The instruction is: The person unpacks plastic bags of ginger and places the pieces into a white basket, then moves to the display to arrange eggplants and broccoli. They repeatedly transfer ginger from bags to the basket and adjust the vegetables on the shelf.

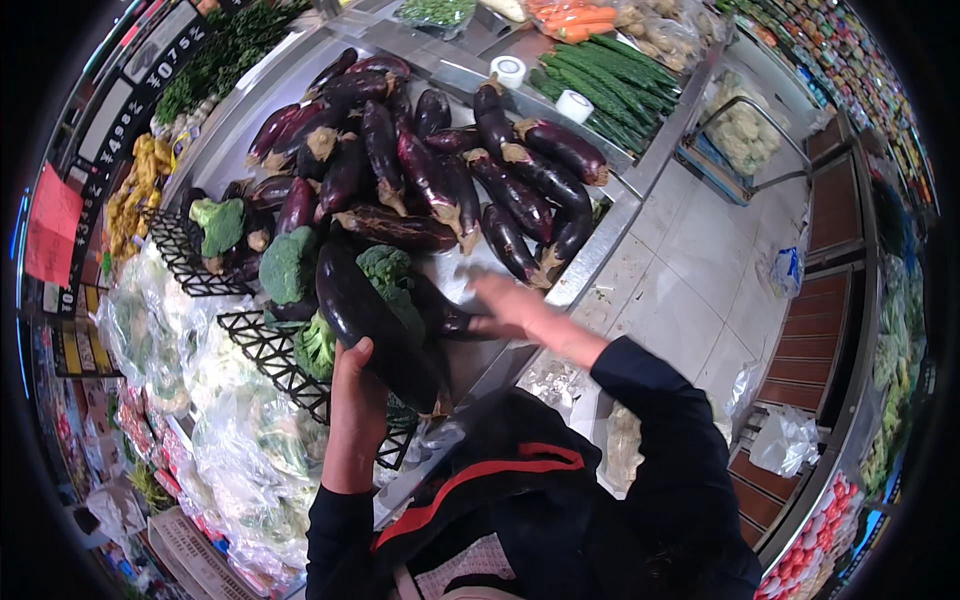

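My left hand (358, 397) grips a large dark eggplant (360, 307), its thumb along the near side, holding it over several broccoli heads. My right hand (506, 304), blurred, is over the steel counter with its fingers apart. Another eggplant (442, 307) lies just left of that hand; whether they touch is unclear. Broccoli crowns (289, 262) sit left of the held eggplant, and one more broccoli head (386, 270) shows at its right. Beyond both hands, a heap of purple eggplants (420, 165) covers the metal counter (457, 274).
Black lattice dividers (277, 360) separate the broccoli from plastic-wrapped vegetables (240, 435) at left. Cucumbers (607, 90) and two white tape rolls (508, 72) are at the far right of the counter. A platform cart (712, 169) carrying bagged cauliflower stands on the tiled floor (675, 300).
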The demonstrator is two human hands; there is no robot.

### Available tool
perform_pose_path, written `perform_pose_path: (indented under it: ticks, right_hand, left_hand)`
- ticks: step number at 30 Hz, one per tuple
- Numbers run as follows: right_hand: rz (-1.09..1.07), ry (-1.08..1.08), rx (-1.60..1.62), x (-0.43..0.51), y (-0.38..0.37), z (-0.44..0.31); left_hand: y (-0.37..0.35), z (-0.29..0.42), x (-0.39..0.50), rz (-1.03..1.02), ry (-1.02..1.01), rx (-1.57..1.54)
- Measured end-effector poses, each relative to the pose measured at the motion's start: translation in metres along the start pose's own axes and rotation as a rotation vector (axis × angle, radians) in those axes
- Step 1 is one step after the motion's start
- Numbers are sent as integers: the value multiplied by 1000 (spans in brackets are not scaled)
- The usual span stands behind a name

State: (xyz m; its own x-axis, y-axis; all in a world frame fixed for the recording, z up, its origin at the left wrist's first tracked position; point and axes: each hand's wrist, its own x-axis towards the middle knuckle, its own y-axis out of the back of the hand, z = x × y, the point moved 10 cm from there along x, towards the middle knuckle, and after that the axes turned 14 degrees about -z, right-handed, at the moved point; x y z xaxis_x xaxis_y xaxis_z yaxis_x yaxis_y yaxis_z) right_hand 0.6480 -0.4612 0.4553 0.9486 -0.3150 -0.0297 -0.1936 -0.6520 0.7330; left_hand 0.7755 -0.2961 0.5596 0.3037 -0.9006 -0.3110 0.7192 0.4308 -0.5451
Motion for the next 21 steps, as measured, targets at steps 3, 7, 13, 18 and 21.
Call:
perform_pose_path:
  ticks: [3, 7, 13, 18, 21]
  right_hand:
    - [-123, -155, -34, -11, -46, -5]
    - [-251, -170, -252, -13, -27, -14]
    - [-293, 199, -750, -28, 82, -54]
    - [-256, 457, -594, 0, 121, -67]
    - [82, 162, -316, 21, 143, -29]
  left_hand:
    - [-12, -6, 3, -20, 17, 4]
    - [-32, -22, 6, -40, 55, -7]
    - [-49, -83, 6, 22, 199, -96]
    - [-44, -130, 27, 77, 273, -43]
    - [-20, -153, 56, 204, 252, 56]
